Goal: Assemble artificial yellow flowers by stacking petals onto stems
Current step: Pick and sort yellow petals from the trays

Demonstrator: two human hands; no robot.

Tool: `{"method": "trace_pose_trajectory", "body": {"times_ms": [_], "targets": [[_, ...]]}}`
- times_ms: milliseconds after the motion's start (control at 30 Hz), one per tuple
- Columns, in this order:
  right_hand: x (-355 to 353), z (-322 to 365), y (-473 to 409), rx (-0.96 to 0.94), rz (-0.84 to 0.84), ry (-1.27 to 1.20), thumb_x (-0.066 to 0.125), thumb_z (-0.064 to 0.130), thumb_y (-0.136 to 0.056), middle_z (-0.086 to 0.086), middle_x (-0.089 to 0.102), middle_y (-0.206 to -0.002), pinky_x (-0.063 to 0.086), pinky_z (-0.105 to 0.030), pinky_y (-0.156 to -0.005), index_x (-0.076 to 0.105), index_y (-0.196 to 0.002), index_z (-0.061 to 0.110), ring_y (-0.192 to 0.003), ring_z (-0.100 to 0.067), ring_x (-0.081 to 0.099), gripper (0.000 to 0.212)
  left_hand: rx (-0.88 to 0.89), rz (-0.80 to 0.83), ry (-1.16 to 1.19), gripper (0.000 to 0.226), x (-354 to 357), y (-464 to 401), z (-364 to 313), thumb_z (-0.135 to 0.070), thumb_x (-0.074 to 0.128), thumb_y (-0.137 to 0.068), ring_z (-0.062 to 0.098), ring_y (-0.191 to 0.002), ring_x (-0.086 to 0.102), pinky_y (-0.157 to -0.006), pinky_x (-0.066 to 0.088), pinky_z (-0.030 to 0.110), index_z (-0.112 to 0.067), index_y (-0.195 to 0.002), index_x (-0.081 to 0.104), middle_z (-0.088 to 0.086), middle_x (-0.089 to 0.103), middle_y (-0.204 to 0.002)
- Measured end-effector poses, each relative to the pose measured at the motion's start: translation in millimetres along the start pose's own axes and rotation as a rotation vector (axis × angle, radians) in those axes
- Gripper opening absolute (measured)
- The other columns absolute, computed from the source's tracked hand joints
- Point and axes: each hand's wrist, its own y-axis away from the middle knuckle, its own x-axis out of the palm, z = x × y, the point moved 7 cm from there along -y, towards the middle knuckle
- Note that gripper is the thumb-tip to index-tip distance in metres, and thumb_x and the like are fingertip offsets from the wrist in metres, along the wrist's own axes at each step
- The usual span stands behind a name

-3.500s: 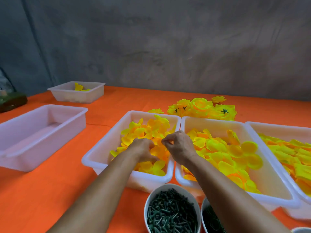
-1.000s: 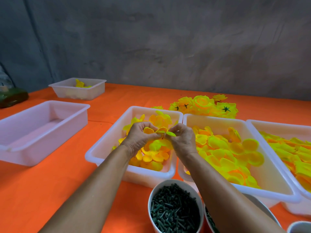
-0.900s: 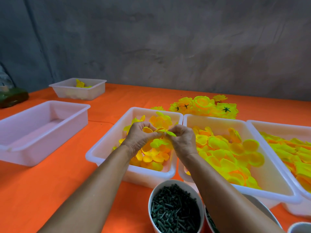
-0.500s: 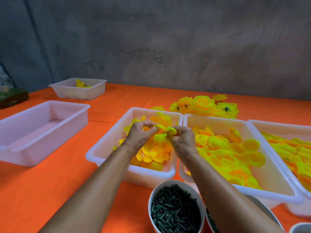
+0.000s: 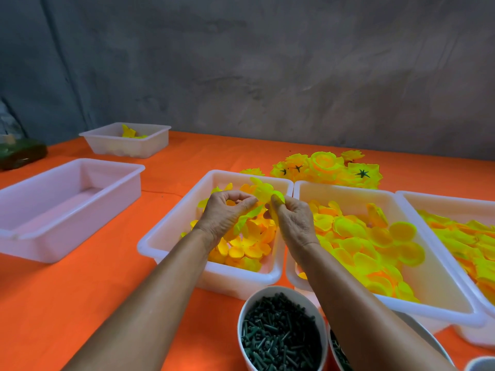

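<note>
Over the middle-left white bin (image 5: 171, 231), both hands meet just above the heap of small yellow petals (image 5: 249, 245). Left hand (image 5: 227, 212) curls thumb and forefinger together, pinching the near end of a greenish-yellow petal piece (image 5: 247, 218) that slants from upper right down to lower left. Right hand (image 5: 290, 218) sits just beside it, fingers curled, pinching another yellow petal (image 5: 263, 191) at its upper tip. The two pinches almost touch; the petal pieces overlap between them. Whether a stem is already held inside either grip, can't tell, fingers hide it. Key relation: the slanted piece's long axis runs diagonally under the left fingers toward the right hand, so joining it looks like a short inward move, both hands equally near. Loose petals lie directly below in the bin, larger round petals (image 5: 375, 236) fill the next bin to the right, a third bin (image 5: 442, 199) of yellow pieces at far right. Dark green stems (image 5: 278, 336) fill a white cup (image 5: 242, 314) near the person, below the right forearm, well apart from the hands. Finished flowers (image 5: 326, 167) piled on the orange table (image 5: 80, 290) behind the bins. Judgement: early stacking or separating of petals, stem pickup likely not yet done. Risk: thin petals sticking together or slipping from the pinch.
</note>
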Motion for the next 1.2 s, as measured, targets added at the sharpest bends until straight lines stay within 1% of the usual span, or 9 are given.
{"method": "trace_pose_trajectory", "body": {"times_ms": [100, 233, 367, 500, 667, 800, 900, 1000, 1200], "targets": [[2.3, -1.4, -2.2, -0.004, 0.015, 0.021, 0.051, 0.024, -0.097, -0.021, 0.068, -0.079, 0.047, -0.051, -0.078, 0.071, -0.082, -0.005, -0.078, -0.034, 0.060, 0.038, -0.007, -0.006, 0.024, 0.005, 0.0, 0.4, -0.4, -0.011, 0.072, -0.082, 0.031, -0.084, 0.061, -0.083, 0.050, 0.035, -0.014, -0.079, 0.070, 0.003, 0.056, -0.075], [1.7, -2.4, -4.7, -0.037, 0.006, -0.029, 0.058, 0.021, -0.093, -0.028, 0.066, -0.091, 0.046, -0.053, -0.084, 0.074, -0.093, 0.000, -0.088, -0.039, 0.058, 0.026, -0.001, 0.004, -0.019, 0.016, 0.3, 0.4, -0.2, -0.008, 0.075, -0.077, 0.011, -0.071, 0.055, -0.064, 0.046, 0.015, -0.022, -0.075, 0.069, -0.001, 0.056, -0.074], [-3.7, -2.8, -3.5, -0.038, -0.044, -0.127, 0.065, 0.011, -0.087, -0.016, 0.071, -0.087, 0.049, -0.044, -0.082, 0.075, -0.091, 0.004, -0.082, -0.022, 0.060, 0.012, 0.010, 0.043, -0.128, 0.021, 0.8, 0.8, 2.5, -0.003, 0.078, -0.072, 0.000, -0.061, 0.052, -0.059, 0.042, 0.007, -0.021, -0.081, 0.072, -0.005, 0.052, -0.070], [-6.1, -5.0, -4.4, -0.005, -0.078, -0.121, 0.067, 0.002, -0.083, -0.012, 0.064, -0.073, 0.045, -0.034, -0.070, 0.070, -0.076, 0.003, -0.071, -0.019, 0.053, 0.008, -0.034, 0.116, -0.282, 0.025, 5.9, -1.2, 11.7, 0.001, 0.077, -0.071, 0.013, -0.074, 0.054, -0.072, 0.048, 0.024, -0.016, -0.089, 0.073, 0.002, 0.057, -0.076], [-4.6, -5.2, -3.9, 0.013, -0.057, -0.063, 0.071, 0.015, -0.082, -0.028, 0.065, -0.077, 0.048, -0.043, -0.073, 0.066, -0.068, 0.001, -0.070, -0.023, 0.053, 0.020, -0.123, 0.166, -0.531, 0.015, 8.4, -1.7, 23.5, -0.004, 0.072, -0.075, 0.011, -0.077, 0.053, -0.057, 0.040, 0.013, -0.019, -0.077, 0.071, -0.006, 0.058, -0.074], [-4.8, -6.4, -2.3, 0.033, -0.050, -0.073, 0.071, 0.021, -0.083, -0.011, 0.062, -0.061, 0.047, -0.034, -0.069, 0.059, -0.057, 0.012, -0.059, -0.019, 0.056, 0.029, -0.208, 0.311, -0.755, 0.014, 15.9, 2.8, 35.7, -0.009, 0.067, -0.077, 0.020, -0.096, 0.062, -0.075, 0.047, 0.023, -0.015, -0.085, 0.076, 0.006, 0.071, -0.096], [-3.4, -6.4, -2.3, 0.033, -0.042, -0.050, 0.070, 0.020, -0.084, -0.012, 0.063, -0.061, 0.050, -0.040, -0.072, 0.063, -0.056, 0.011, -0.060, -0.025, 0.058, 0.030, -0.272, 0.325, -0.643, 0.016, 14.7, 1.5, 38.4, -0.004, 0.064, -0.075, 0.021, -0.090, 0.063, -0.080, 0.050, 0.030, -0.013, -0.083, 0.075, 0.010, 0.070, -0.091], [1.1, -7.9, -5.2, 0.021, -0.011, 0.025, 0.063, 0.015, -0.089, -0.025, 0.068, -0.074, 0.052, -0.051, -0.077, 0.072, -0.071, 0.000, -0.075, -0.043, 0.063, 0.025, -0.213, 0.211, -0.489, 0.010, 10.5, -2.8, 25.1, -0.012, 0.063, -0.071, 0.015, -0.072, 0.058, -0.069, 0.045, 0.028, -0.012, -0.078, 0.071, 0.005, 0.064, -0.075], [4.4, -9.4, -5.9, 0.036, 0.018, 0.054, 0.056, 0.012, -0.092, -0.031, 0.067, -0.084, 0.049, -0.053, -0.078, 0.073, -0.083, -0.002, -0.075, -0.037, 0.062, 0.024, -0.072, 0.056, -0.033, 0.034, 4.1, -2.1, 1.4, -0.038, 0.063, -0.077, 0.015, -0.067, 0.056, -0.063, 0.046, 0.027, -0.005, -0.085, 0.068, 0.005, 0.064, -0.073]]}}
